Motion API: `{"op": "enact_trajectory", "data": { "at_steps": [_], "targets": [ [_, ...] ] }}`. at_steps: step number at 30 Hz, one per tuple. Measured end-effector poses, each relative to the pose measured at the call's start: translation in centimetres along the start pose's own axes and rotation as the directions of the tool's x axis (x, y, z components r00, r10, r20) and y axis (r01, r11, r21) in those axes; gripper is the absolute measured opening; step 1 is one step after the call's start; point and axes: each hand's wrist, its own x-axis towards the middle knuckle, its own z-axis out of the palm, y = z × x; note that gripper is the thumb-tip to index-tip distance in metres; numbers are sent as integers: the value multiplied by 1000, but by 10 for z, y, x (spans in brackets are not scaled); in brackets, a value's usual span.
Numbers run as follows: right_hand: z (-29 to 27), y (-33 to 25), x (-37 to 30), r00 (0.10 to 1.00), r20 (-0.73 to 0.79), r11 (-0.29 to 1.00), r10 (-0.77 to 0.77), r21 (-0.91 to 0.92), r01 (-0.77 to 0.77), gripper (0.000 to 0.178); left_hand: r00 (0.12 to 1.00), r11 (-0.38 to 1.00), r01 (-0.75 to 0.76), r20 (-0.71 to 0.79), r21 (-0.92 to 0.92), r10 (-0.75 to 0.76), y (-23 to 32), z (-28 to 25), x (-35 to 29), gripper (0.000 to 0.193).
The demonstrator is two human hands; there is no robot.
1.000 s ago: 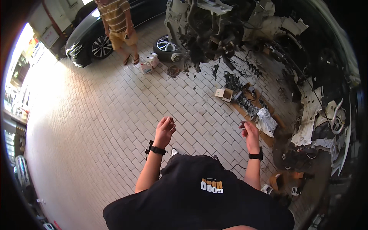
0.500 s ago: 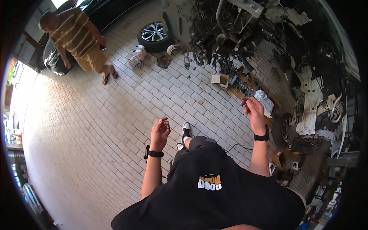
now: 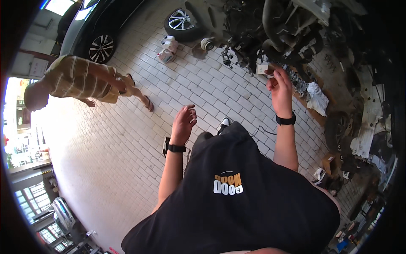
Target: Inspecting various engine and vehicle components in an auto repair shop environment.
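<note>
My left hand (image 3: pixel 185 122) hangs in front of me over the pale brick paving (image 3: pixel 127 144), fingers loosely curled and apart, holding nothing; a black band sits on its wrist. My right hand (image 3: pixel 280 88) is raised higher and further right, its thumb and fingertips pinched together on what looks like a small dark part (image 3: pixel 270 71). It hovers just before a small white box (image 3: pixel 262 68) and a row of metal parts (image 3: pixel 296 82) on the ground. My black shirt fills the lower middle of the view, and one shoe (image 3: pixel 223 123) shows beyond it.
A stripped engine and tangled car parts (image 3: pixel 270 29) fill the top right, with a white rag (image 3: pixel 317 98) and a cardboard box (image 3: pixel 330 163) nearby. A person in a striped shirt (image 3: pixel 80 80) bends over at left. Behind stand a black car (image 3: pixel 99 25), a loose wheel (image 3: pixel 182 19) and white jugs (image 3: pixel 167 44).
My view has swung toward the engine, which looks closer. My right hand has risen toward the small white box. The person in the striped shirt has bent down at left.
</note>
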Motion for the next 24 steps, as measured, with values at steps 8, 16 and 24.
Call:
{"op": "enact_trajectory", "data": {
  "at_steps": [8,16,24],
  "targets": [
    [-28,53,24,993,-105,999,-53,4,53,22,992,995,83,89,50,-87,39,-2,82,30],
    [-49,234,64,913,-269,895,308,-242,-373,24,962,971,188,173,148,-213,75,8,161,27],
    [50,290,152,921,-388,863,-17,-471,-183,44,905,940,260,284,222,-317,152,-41,238,26]
  ]
}}
